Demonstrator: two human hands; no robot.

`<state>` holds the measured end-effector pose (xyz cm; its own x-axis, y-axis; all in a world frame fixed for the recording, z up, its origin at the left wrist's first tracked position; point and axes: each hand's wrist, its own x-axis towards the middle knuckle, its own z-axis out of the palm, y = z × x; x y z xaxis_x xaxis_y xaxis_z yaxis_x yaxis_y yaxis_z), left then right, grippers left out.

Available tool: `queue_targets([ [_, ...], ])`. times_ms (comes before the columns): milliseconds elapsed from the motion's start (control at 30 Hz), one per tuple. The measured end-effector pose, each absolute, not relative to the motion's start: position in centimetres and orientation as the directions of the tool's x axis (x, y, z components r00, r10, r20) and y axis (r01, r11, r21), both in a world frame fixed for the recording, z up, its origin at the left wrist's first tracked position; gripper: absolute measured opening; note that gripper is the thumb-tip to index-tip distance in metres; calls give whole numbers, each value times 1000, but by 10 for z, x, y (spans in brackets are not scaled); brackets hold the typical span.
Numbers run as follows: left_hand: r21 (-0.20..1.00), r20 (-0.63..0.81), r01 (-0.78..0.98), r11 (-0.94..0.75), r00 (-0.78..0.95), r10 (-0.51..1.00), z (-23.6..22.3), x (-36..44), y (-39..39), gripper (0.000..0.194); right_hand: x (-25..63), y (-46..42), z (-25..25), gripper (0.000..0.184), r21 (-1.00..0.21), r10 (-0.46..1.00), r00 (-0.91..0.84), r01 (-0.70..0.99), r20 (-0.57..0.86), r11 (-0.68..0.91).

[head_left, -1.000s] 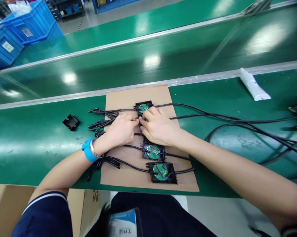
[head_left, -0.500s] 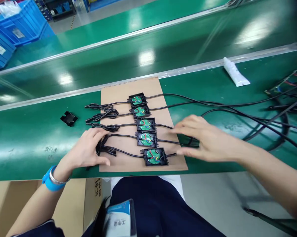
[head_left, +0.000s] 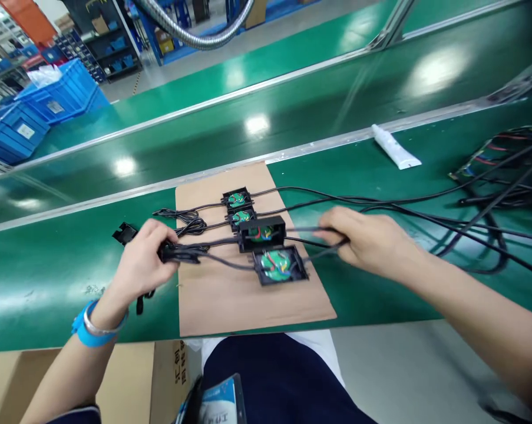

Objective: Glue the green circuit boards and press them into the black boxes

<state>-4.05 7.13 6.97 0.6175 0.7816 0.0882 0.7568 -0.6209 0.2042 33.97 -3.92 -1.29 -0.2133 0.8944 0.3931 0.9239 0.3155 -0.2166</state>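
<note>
My left hand (head_left: 147,254) is closed around coiled black cables (head_left: 184,253) left of the cardboard sheet. My right hand (head_left: 358,238) grips the black cables on the other side. Between the hands, an open black box with a green circuit board (head_left: 277,265) hangs slightly blurred over the cardboard. Just behind it another black box (head_left: 262,234) is tipped up on its side, its wires partly showing. Two more open boxes, a far one (head_left: 236,200) and a nearer one (head_left: 240,218), lie at the back of the sheet. Anything behind the tipped box is hidden.
Under the boxes lies a cardboard sheet (head_left: 248,306) on the green table. A small black cover (head_left: 124,234) is beside my left hand. A white tube (head_left: 396,147) lies at back right, near tangled cables (head_left: 504,194). Blue crates (head_left: 60,97) stand far left.
Both hands have closed on the cables of the nearer boxes. Those boxes have been raised and shifted away from the sheet's front edge, one tipping up. The view has also shifted.
</note>
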Motion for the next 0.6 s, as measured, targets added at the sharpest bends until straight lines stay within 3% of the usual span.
queue_targets([
  [67,167,133,790,-590,575,807,72,-31,101,22,344,-6,-11,25,-224,916,-139,946,377,236],
  [200,163,-49,786,-597,610,791,52,-29,151,36,356,48,-26,33,-251,926,-245,914,287,319],
  [267,162,-173,741,-652,672,720,40,-38,158,71,366,55,-36,52,-243,935,-294,910,198,337],
  [367,88,-278,712,-697,689,669,28,-54,151,137,382,44,-39,121,-225,959,-284,934,8,278],
  [433,-47,-221,746,-664,640,736,22,-62,148,154,389,34,-34,133,-202,955,-284,943,-84,263],
  [500,-116,-182,748,-653,630,755,17,-65,152,139,391,29,-28,119,-161,953,-279,953,-119,259],
  [600,-113,-174,752,-650,629,758,14,-62,162,93,390,26,-24,78,-101,955,-269,961,-125,258],
])
